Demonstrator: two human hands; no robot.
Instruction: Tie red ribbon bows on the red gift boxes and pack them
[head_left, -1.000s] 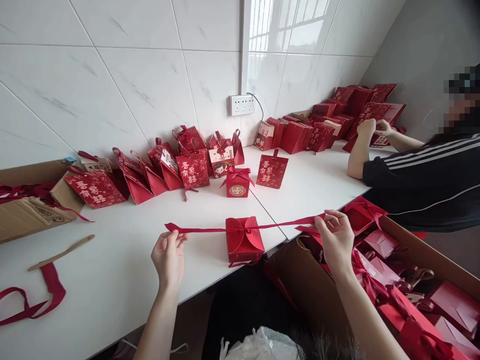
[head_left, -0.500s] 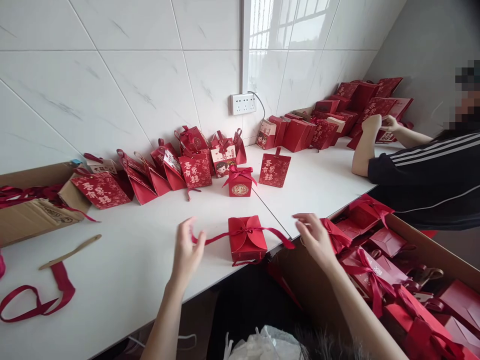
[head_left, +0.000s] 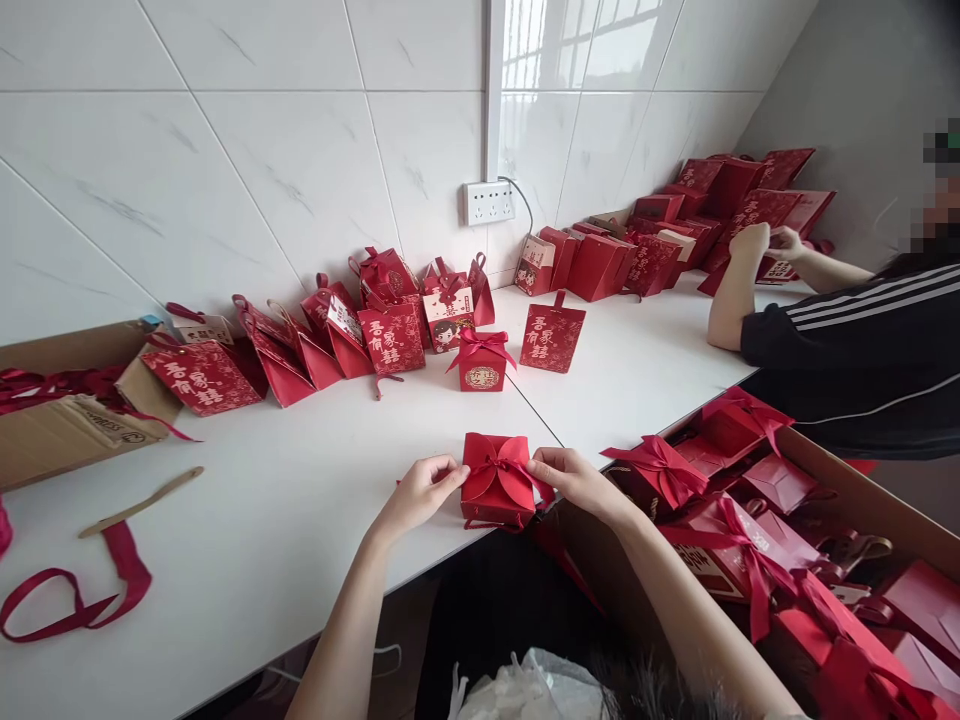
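A red gift box (head_left: 496, 500) with petal-shaped top flaps sits at the table's front edge. A dark red ribbon (head_left: 501, 464) is knotted across its top. My left hand (head_left: 424, 490) pinches the ribbon at the box's left side. On the opposite side my right hand (head_left: 574, 480) pinches the ribbon too, its loose end hanging below the fingers. Behind the box stands a smaller red box with a bow (head_left: 482, 372), and to its right a red tag-shaped box with white characters (head_left: 553, 338).
Red gift boxes (head_left: 391, 335) line the tiled wall. A large carton (head_left: 892, 508) of bowed boxes stands at right, below the table. At left lie an opened carton (head_left: 67, 440), loose ribbon (head_left: 127, 575) and a tan strip (head_left: 142, 503). A co-worker (head_left: 847, 325) handles boxes at far right.
Both hands have moved inward from either side of the box and closed on the ribbon, whose two long tails were spread out sideways before. The box has stayed in place.
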